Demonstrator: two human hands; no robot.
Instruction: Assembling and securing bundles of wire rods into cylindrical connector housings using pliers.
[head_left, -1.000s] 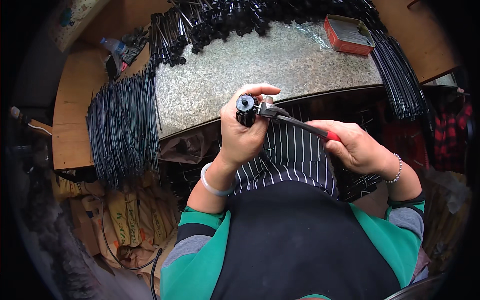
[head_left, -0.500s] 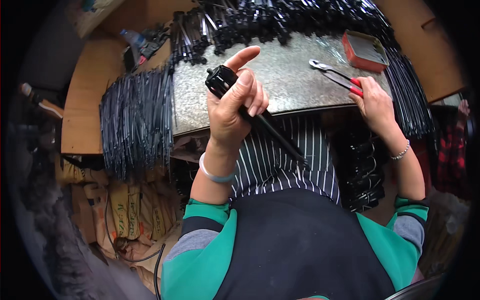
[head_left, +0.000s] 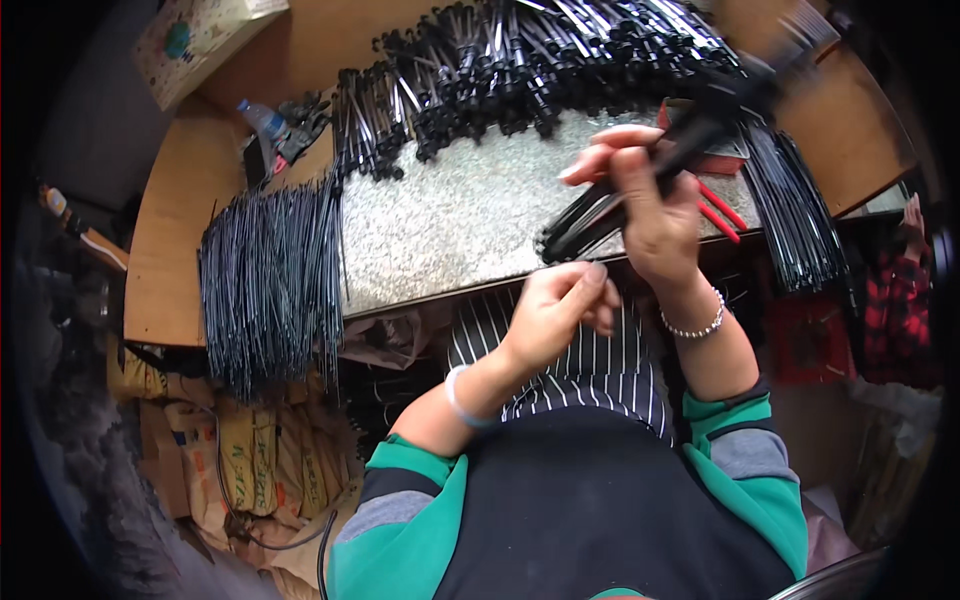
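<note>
My right hand (head_left: 660,220) is closed round a bundle of thin black rods (head_left: 700,130), which looks like a folded umbrella frame. It slants over the table's right part; its upper end is smeared by motion, while several tips stick out below. Close beneath those tips, my left hand (head_left: 560,310) has its fingers curled in and the thumb laid over them. What is inside those fingers, if anything, is hidden. Partly behind my right wrist lie pliers (head_left: 722,212); only their red handles show.
A speckled grey tabletop (head_left: 430,230) lies before me. Shiny rods with black fittings (head_left: 510,70) are heaped along its back. Thin black strips hang over the left edge (head_left: 270,290) and right edge (head_left: 800,220). A red box (head_left: 728,164) stands behind the bundle.
The black bundle has passed from my left hand to my right. My right hand has let go of the pliers, which now lie on the table. My left hand has come down and right.
</note>
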